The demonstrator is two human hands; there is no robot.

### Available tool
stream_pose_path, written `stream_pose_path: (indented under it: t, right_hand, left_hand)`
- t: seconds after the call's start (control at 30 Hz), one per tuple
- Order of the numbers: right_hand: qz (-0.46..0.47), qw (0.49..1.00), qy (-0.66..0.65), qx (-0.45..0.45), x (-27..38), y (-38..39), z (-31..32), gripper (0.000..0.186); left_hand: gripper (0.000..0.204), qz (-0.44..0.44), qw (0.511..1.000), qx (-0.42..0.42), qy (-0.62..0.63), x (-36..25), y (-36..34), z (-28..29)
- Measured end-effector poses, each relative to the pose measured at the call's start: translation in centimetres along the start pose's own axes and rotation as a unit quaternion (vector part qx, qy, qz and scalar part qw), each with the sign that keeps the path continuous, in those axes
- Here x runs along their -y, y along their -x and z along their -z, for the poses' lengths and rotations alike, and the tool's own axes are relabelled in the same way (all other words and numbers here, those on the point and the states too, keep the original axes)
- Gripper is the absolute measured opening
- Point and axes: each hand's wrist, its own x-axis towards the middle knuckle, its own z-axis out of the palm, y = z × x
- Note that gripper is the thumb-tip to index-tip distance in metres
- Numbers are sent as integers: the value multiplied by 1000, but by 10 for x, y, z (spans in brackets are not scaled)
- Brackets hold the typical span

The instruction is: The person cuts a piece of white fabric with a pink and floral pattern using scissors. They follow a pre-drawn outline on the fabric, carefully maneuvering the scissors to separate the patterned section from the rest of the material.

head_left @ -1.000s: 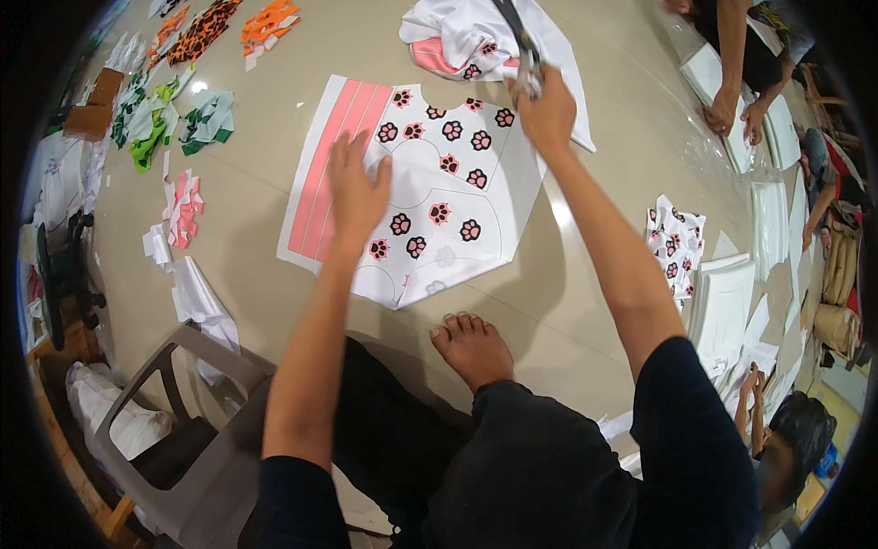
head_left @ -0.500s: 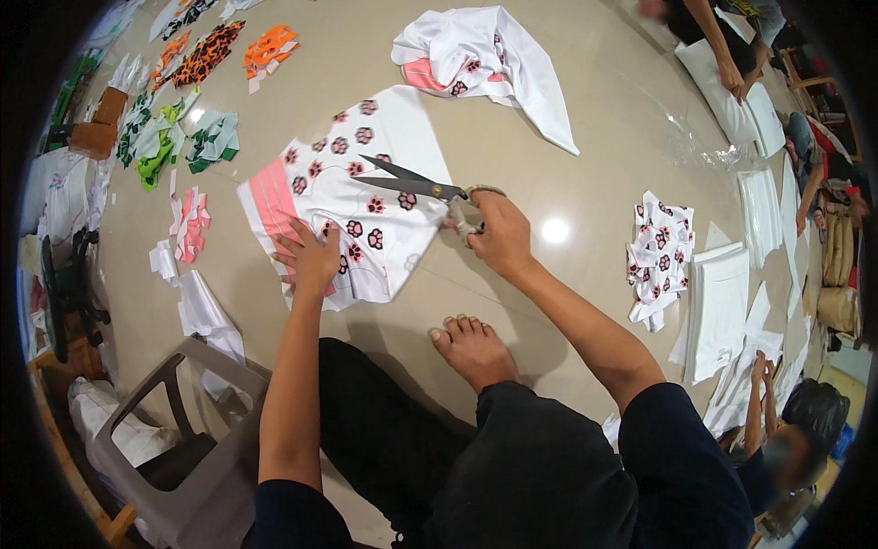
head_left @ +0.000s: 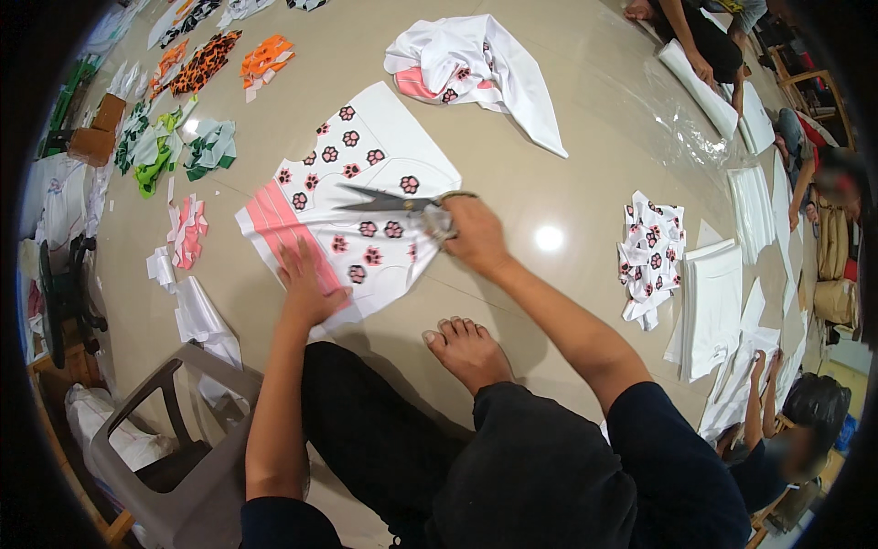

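Head view: my right hand [head_left: 471, 236] grips scissors [head_left: 389, 201], blades parted, pointing left across printed fabric [head_left: 357, 210]. Left hand [head_left: 306, 293] lies flat, pinning its near edge.

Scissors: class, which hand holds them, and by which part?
The right hand grips the scissors by their handles; the left hand only presses flat on the flower-print fabric.

One pair of scissors [head_left: 393, 201], one flower-printed fabric sheet [head_left: 352, 215], one grey plastic stool [head_left: 174, 439], two hands at work.
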Motion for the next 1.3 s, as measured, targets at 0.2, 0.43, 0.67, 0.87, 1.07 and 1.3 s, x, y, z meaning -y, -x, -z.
stream_pose_path:
  t: [0.2,0.43,0.67,0.87,1.07,1.3]
  right_hand:
    - [-80,986,126,-70,-100,-20,72,52]
    - [-251,952,76,-157,-88,-4,99,55]
    - [-181,977,13,-108,-22,8,55,65]
    - [-144,983,65,-94,-37,13,48,61]
    - [-216,965,84,-125,-60,41,70,61]
    - [-312,927,64,-199,-64,78,95,54]
  left_hand:
    - [117,85,973,193,98,-113,43,28]
    - [76,-66,996,49,24,-170,15,19]
    - [70,-227,971,-33,71,-196,0,-40]
    - [63,-362,928,45,73,-219,27,-63]
    - [59,-370,915,89,134,-221,25,-60]
    - [56,-221,943,49,246,-227,23,-69]
